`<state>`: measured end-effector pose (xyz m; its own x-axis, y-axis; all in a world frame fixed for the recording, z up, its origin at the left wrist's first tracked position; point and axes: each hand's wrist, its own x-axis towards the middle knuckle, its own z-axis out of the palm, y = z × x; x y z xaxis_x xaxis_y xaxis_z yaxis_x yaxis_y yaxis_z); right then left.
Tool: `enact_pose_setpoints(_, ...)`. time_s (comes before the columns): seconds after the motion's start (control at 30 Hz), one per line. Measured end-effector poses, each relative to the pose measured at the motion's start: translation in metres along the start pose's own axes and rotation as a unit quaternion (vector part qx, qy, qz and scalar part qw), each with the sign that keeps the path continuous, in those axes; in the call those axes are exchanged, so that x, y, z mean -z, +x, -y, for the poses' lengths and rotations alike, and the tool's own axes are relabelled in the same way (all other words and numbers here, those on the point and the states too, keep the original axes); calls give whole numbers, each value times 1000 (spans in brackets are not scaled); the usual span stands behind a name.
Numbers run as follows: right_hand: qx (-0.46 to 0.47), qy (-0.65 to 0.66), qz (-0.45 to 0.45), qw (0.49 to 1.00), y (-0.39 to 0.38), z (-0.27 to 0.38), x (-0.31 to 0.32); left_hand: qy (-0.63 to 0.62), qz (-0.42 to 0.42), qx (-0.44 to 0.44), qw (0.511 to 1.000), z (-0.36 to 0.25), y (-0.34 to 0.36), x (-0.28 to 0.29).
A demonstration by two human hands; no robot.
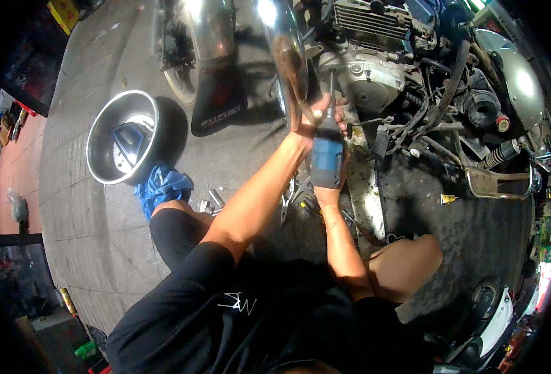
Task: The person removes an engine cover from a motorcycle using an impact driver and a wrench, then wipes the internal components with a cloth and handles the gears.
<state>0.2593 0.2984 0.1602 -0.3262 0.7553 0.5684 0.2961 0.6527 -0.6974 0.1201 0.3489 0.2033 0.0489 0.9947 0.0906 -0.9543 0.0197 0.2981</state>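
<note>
Both my hands are on a blue and dark grey power driver point(327, 149), whose long bit points away from me at the engine side cover point(366, 81). My left hand point(310, 124) is closed around the driver's front end, near the bit. Behind the tool body, my right hand point(329, 194) grips the handle, which the body mostly hides. Whether the bit's tip touches the cover cannot be made out. The finned engine point(375, 28) sits in a partly stripped motorcycle, with hoses and cables point(453, 78) hanging to the right.
A steel basin point(93, 149) holding a blue part point(126, 142) stands at left, beside a crumpled blue cloth or bag point(163, 187). Metal sockets point(215, 198) and pliers point(285, 209) lie before me. A chrome mudguard point(278, 37) and black mud flap point(216, 103) are ahead; a yellow tube point(448, 199) lies right.
</note>
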Motion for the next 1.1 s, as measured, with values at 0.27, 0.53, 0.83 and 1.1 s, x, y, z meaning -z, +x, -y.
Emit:
enact_pose_setpoints(0.27,-57,60,27,996,-13,10,8,-58,-1,22,998,14,-18,23)
enact_pose_setpoints(0.53,12,35,26,999,-1,-7,-11,4,-29,24,999,2,0,48)
enact_pose_setpoints(0.83,-35,-9,29,999,-19,3,-36,-53,-35,44,997,-11,-22,71)
enact_pose_setpoints(1.1,17,-100,51,994,-17,-17,-37,-25,-12,36,999,2,15,81)
